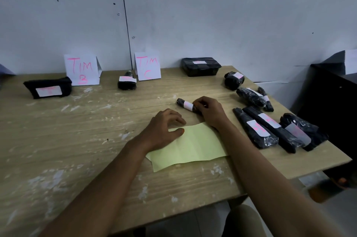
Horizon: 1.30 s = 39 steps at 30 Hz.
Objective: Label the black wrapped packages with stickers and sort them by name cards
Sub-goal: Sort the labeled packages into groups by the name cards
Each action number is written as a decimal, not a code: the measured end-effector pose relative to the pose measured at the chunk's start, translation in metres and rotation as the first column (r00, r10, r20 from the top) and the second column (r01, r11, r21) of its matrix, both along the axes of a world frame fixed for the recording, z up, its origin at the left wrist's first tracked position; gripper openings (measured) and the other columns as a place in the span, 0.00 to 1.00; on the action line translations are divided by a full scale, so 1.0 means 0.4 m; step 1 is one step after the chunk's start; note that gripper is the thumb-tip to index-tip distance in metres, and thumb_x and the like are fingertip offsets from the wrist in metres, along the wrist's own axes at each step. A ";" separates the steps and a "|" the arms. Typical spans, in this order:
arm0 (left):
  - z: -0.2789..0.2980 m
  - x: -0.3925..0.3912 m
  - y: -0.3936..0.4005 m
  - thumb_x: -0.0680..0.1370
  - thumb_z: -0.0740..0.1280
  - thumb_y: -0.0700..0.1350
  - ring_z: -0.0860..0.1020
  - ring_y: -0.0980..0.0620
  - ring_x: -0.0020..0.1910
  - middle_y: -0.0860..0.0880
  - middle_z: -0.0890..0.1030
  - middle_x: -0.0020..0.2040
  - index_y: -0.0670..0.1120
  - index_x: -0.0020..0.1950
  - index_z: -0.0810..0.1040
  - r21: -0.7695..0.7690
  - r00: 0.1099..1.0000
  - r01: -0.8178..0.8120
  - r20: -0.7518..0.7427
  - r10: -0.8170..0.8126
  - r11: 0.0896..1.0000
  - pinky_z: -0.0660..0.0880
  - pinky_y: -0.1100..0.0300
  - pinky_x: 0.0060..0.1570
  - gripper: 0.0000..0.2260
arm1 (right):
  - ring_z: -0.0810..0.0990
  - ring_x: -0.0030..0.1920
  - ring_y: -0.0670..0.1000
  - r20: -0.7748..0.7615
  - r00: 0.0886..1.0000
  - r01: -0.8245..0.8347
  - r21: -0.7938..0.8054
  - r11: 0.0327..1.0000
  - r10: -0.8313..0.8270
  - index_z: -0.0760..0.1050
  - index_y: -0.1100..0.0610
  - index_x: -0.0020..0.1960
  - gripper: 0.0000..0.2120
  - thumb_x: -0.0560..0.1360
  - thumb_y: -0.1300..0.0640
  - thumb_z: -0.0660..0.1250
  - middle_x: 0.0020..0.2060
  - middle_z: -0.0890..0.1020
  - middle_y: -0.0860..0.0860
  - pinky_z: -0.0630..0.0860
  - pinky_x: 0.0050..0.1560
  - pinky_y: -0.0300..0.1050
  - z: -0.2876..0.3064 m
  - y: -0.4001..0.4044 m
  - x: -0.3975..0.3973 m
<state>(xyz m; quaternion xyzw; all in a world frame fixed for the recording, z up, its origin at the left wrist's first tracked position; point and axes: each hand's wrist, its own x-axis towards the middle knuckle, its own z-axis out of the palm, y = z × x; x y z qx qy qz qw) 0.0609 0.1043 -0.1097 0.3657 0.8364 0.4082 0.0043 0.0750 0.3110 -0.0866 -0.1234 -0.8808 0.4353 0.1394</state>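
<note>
My right hand grips one end of a small black wrapped roll with a white sticker band, lying on the wooden table. My left hand rests with loosely curled fingers on the left end of a pale yellow sticker sheet. Two name cards stand at the back: "TIM B" and "TIM C". A flat black package lies left of the B card. A small labelled package sits between the cards, and a black box lies right of the C card.
Several labelled black packages lie clustered along the table's right edge. A dark cabinet stands to the right of the table. A grey wall rises directly behind the cards.
</note>
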 end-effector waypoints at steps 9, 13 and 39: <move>-0.013 -0.015 0.005 0.74 0.70 0.42 0.75 0.54 0.53 0.56 0.79 0.51 0.54 0.49 0.82 0.006 0.997 -0.002 -0.082 0.002 1.000 0.73 0.50 0.57 0.08 | 0.75 0.49 0.46 -0.032 0.999 -0.017 0.039 0.999 0.018 0.83 0.53 0.55 0.09 0.77 0.54 0.68 0.46 0.80 0.48 0.67 0.49 0.37 -0.017 0.014 0.002; -0.017 -0.024 0.004 0.74 0.70 0.41 0.76 0.55 0.53 0.57 0.79 0.50 0.54 0.48 0.82 0.021 0.995 0.007 -0.096 -0.005 1.000 0.74 0.52 0.56 0.08 | 0.76 0.49 0.47 -0.031 0.998 -0.050 0.082 0.995 0.052 0.84 0.50 0.55 0.10 0.76 0.54 0.69 0.48 0.80 0.51 0.66 0.46 0.37 -0.024 0.021 0.001; 0.020 -0.211 -0.113 0.79 0.66 0.42 0.80 0.56 0.35 0.52 0.79 0.40 0.44 0.45 0.78 0.497 0.685 -0.729 0.519 0.512 0.471 0.76 0.63 0.32 0.04 | 0.79 0.50 0.47 0.094 0.995 -0.020 0.048 0.999 0.015 0.79 0.45 0.44 0.11 0.68 0.40 0.74 0.40 0.82 0.43 0.64 0.53 0.48 0.005 -0.241 -0.276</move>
